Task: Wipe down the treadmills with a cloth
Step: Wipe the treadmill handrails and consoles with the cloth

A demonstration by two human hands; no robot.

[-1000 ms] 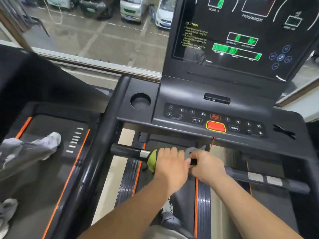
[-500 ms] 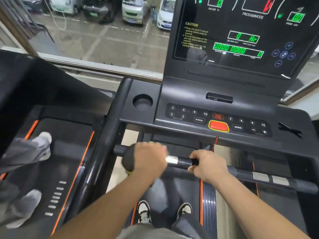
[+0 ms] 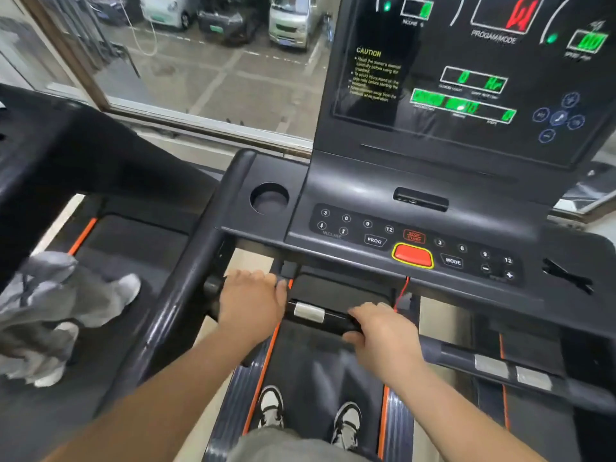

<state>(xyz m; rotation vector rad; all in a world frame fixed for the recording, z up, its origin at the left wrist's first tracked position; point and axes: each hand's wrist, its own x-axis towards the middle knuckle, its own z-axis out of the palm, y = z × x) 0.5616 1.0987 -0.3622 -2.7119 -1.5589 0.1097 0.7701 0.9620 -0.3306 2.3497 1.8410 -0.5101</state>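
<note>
I stand on a black treadmill whose console (image 3: 416, 228) carries a red button (image 3: 412, 255) and a lit display (image 3: 466, 78). Below the console runs the black handlebar (image 3: 320, 315) with a silver sensor patch. My left hand (image 3: 250, 301) wraps round the bar's left end, fingers curled over the top. The yellow-green cloth seen earlier under this hand is now hidden beneath the palm. Further right, my right hand (image 3: 383, 335) grips the same bar near its middle, just below the red safety cord (image 3: 401, 291).
A round cup holder (image 3: 269, 197) sits at the console's left. My shoes (image 3: 271, 405) stand on the belt (image 3: 316, 361). On the neighbouring treadmill (image 3: 140, 235) at left, another person's legs in grey trousers (image 3: 66, 295) move. A window behind shows parked cars.
My left hand has slid left along the handlebar to its end, and the yellow-green cloth has gone out of sight under it. My right hand keeps its grip near the middle.
</note>
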